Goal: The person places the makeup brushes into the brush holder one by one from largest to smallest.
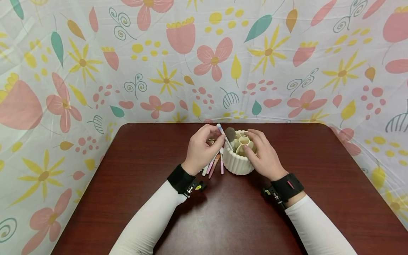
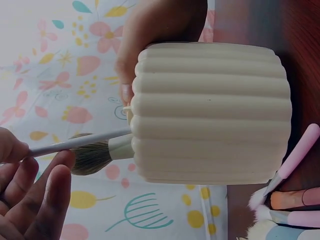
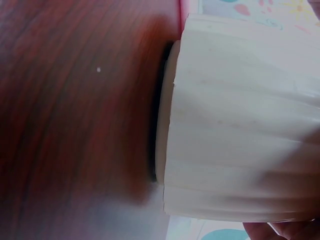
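A cream, ribbed makeup brush holder (image 1: 239, 164) stands upright on the table, with round compartments inside. My left hand (image 1: 203, 147) pinches a slim, pale makeup brush (image 1: 221, 129) near its upper end. In the left wrist view, the lower end of that slim brush (image 2: 95, 142) disappears behind the holder's rim. Beside it a fluffy grey-brown brush (image 2: 92, 155) stands in the holder, bristles up. My right hand (image 1: 264, 156) grips the holder's right side, thumb at the near rim and fingers round the far side. The right wrist view is mostly filled by the holder's wall (image 3: 240, 120).
Several makeup brushes with pink, white and brown handles lie left of the holder, among them a pink one (image 2: 300, 150) and a brown one (image 2: 295, 199). The dark red-brown table (image 1: 204, 219) ends at a flower-print cloth (image 1: 204, 63) behind.
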{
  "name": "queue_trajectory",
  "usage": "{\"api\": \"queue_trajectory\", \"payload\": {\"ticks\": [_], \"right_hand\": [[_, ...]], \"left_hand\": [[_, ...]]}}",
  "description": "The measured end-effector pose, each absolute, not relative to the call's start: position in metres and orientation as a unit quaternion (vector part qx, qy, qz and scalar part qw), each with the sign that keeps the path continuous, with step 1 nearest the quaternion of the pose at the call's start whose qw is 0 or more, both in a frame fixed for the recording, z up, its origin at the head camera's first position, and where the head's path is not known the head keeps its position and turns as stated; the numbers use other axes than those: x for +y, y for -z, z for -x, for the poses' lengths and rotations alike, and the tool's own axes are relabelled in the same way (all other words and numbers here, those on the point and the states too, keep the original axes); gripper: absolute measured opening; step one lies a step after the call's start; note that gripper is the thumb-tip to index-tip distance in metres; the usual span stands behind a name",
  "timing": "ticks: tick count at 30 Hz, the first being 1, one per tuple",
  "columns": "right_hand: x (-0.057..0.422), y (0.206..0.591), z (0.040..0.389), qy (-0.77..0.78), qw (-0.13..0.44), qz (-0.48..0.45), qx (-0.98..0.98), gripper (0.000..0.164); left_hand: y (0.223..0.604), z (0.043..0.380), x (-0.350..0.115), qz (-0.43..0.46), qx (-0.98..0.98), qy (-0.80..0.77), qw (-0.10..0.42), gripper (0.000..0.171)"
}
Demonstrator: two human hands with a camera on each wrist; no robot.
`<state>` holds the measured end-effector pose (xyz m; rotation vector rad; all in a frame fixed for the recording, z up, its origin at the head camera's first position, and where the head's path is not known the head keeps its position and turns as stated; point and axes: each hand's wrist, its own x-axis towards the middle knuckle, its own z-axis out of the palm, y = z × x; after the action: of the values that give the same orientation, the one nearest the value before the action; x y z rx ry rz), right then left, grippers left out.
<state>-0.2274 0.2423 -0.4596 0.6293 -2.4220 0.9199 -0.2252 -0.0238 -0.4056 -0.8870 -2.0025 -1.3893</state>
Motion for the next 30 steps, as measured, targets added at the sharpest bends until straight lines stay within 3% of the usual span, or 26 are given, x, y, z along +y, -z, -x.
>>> {"api": "queue_trajectory", "payload": {"ticks": [30], "right_hand": [[0.242, 0.4579, 0.2267, -0.332, 0.237, -0.232, -0.883, 0.047]], "left_hand": [[0.413, 0.2318, -0.0279, 0.313, -0.776, 0.493, 0.236, 0.021]]}}
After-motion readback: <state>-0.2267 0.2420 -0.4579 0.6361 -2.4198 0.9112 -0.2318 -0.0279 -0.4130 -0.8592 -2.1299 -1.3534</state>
